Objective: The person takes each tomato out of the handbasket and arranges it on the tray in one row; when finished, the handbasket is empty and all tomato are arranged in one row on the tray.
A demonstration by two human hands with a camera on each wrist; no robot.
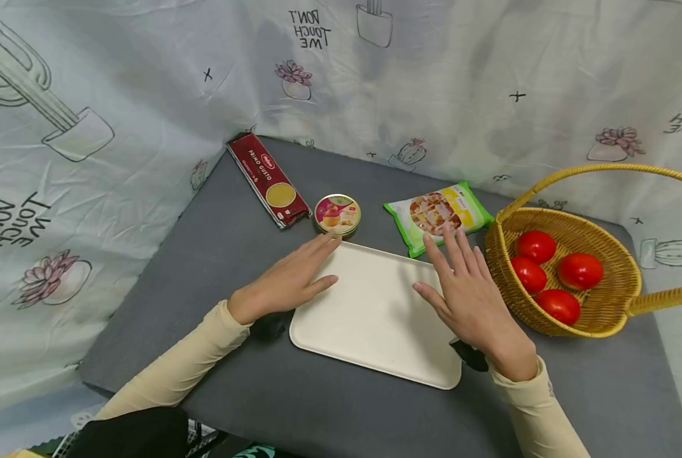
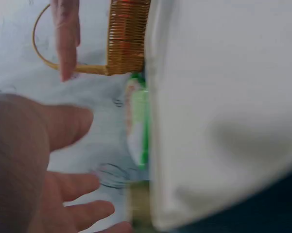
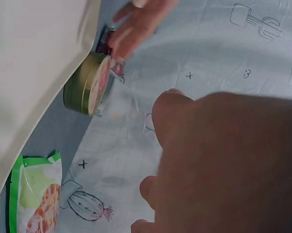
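Both hands hover over a cream rectangular tray [image 1: 369, 312] with their fingers extended and nothing held. My left hand [image 1: 289, 280] is above the tray's left side, its fingertips near a round tin [image 1: 338, 215] with a fruit label. Above the right side is my right hand [image 1: 469, 299], fingers spread, near a green and white food packet [image 1: 438, 213]. In the left wrist view the left hand [image 2: 63, 145] appears beside the tray [image 2: 223, 97]. The right wrist view has the right hand [image 3: 223, 155] across from the tin [image 3: 87, 83].
At the right stands a yellow wicker basket [image 1: 633, 273] with a tall handle, holding several red tomatoes [image 1: 580, 270]. A red spaghetti packet [image 1: 268, 178] lies at the back left. The grey table [image 1: 163, 299] is backed by a printed curtain [image 1: 461, 83].
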